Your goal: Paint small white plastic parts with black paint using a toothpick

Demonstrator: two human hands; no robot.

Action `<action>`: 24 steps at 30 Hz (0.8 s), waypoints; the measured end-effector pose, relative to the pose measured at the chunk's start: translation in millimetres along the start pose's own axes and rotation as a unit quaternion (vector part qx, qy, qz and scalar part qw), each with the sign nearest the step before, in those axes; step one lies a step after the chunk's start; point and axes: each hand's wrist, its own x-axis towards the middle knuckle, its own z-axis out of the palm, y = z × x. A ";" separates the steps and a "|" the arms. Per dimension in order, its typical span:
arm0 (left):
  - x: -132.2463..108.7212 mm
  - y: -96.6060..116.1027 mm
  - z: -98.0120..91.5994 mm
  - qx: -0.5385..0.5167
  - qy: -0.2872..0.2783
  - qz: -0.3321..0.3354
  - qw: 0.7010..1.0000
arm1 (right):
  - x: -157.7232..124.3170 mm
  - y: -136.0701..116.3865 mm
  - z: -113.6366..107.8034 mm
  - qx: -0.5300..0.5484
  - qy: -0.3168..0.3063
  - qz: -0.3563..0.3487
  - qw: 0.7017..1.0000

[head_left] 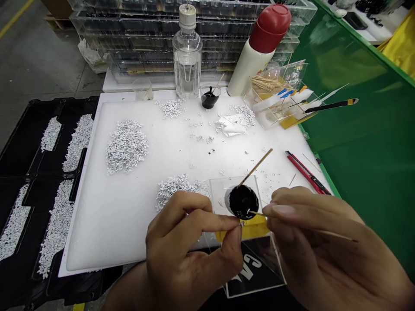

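Observation:
Between thumb and forefinger, my left hand (194, 246) pinches a small white piece (241, 223), mostly hidden by the fingertips. My right hand (324, 233) grips a thin wooden toothpick (257, 213), its tip at the near rim of a small cup of black paint (244, 202). A longer wooden stick (256, 167) leans in that cup. Under the cup is a clear acrylic stand (215, 185) with a yellow band. Just beyond my left hand lies a pile of small white pieces (177, 188), partly covered by it.
A larger pile of white pieces (126, 147) lies left on the white board (97, 224). Farther back stand a clear bottle (187, 56), a second black paint cup (209, 100) and a red-capped flask (256, 52). At right are a red cutter (306, 172) and a toothpick holder (264, 110).

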 end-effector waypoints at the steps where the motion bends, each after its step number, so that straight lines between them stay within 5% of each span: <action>1: 0.1 0.1 0.1 0.000 0.000 0.000 1.000 | 0.4 -0.6 0.7 -0.001 0.000 0.001 1.000; 15: -1.0 0.5 2.5 0.000 0.005 0.000 1.000 | 15.9 -1.7 -8.9 -0.064 -0.076 -0.081 0.992; 24: 3.5 -4.8 -1.2 -0.008 -0.005 0.002 1.000 | 8.2 -0.9 -0.2 -0.040 -0.031 -0.069 0.996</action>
